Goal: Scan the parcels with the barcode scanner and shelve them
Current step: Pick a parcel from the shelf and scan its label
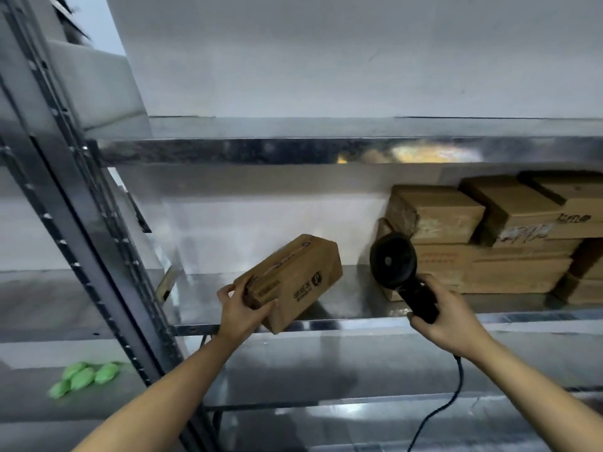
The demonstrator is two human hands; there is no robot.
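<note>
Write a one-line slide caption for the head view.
Left hand tilts a parcel over the shelf; right hand holds the scanner.

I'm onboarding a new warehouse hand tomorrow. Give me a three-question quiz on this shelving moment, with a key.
1. True or false: the left hand grips the tilted brown cardboard parcel at its near end.
2. What does the right hand hold?
A. black corded barcode scanner
B. tape roll
C. pen
3. Fill in: the stacked brown cardboard boxes sit on the metal shelf, to the held parcel's ____.

Key: 1 true; 2 A; 3 right.
</note>
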